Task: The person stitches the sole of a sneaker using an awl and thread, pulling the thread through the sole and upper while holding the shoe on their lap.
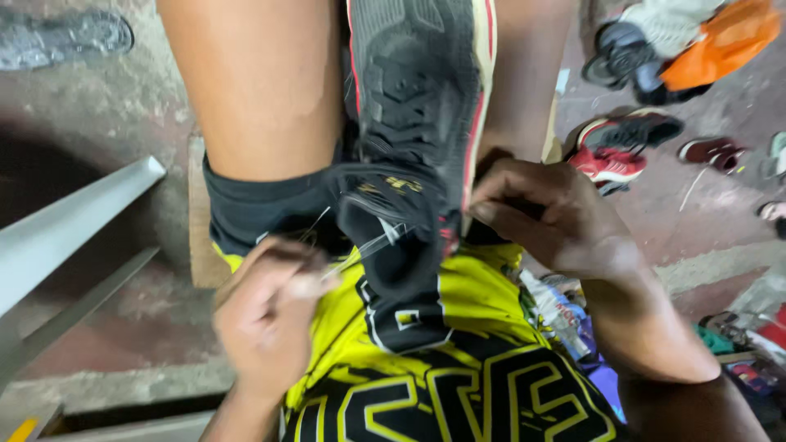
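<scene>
Shoe (417, 106), black, sole up with a cream and red rim, clamped between bare knees, heel end down against black shorts (262, 209) and a yellow-and-black shirt (426, 352). Right hand (548, 217) pressed to the heel's right edge, grip pinched together on the rim where sole meets upper. Left hand (266, 315) blurred just below and left of the heel, grip closed on a thin pale thread (368, 245) stretched taut up to the heel. Little room around the heel: thighs tight on both sides, shirt right beneath. More open floor (696, 229) to the right, reddish concrete, strewn with a red-and-black shoe (610, 164), a dark shoe (639, 129) above it, a small maroon one (711, 151). Orange bag (720, 41) at top right corner beside dark sandals (622, 53). Crumpled coloured wrappers (565, 315) low, tucked by the right forearm. Grey metal bars (74, 221) slanting along the left edge; grey shoe (57, 37) top left.
</scene>
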